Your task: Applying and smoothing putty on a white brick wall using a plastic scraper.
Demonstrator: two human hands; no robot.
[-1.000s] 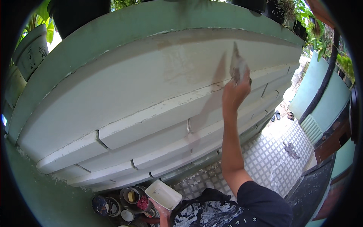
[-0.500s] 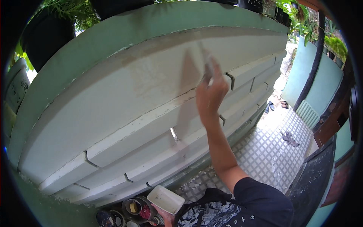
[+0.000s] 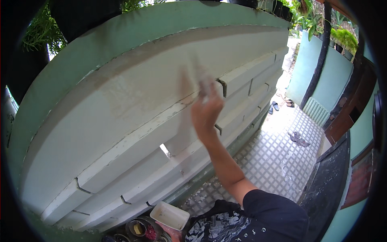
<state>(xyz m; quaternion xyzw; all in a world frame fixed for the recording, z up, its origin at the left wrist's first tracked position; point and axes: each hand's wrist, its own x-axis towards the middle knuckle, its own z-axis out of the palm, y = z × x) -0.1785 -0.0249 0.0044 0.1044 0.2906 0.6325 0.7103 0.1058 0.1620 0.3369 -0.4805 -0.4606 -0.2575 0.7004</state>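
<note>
My right hand [image 3: 207, 109] is raised before the upper part of a white wall [image 3: 141, 88], closed around a slim handled tool [image 3: 203, 78]. Motion smears the tool's far end; whether it is a brush or a scraper I cannot tell. A shadow of hand and tool falls on the wall beside them. Low in the picture, my left hand [image 3: 171, 232] grips a white rectangular tub [image 3: 171, 215] by its near side; the inside looks whitish and smeared. Faint brownish, patchy marks show on the wall to the left of the tool.
A green ledge [image 3: 121, 34] with dark plant pots [image 3: 84, 16] tops the wall. Below, projecting white bands [image 3: 133, 155] have gaps. Several containers [image 3: 139, 230] stand by the tub. A dark cloth [image 3: 298, 139] and sandals [image 3: 275, 106] lie on the tiled floor [image 3: 278, 161].
My right hand with the tool has moved down along the wall and left in the picture. The whole view has shifted somewhat; my left hand still holds the tub.
</note>
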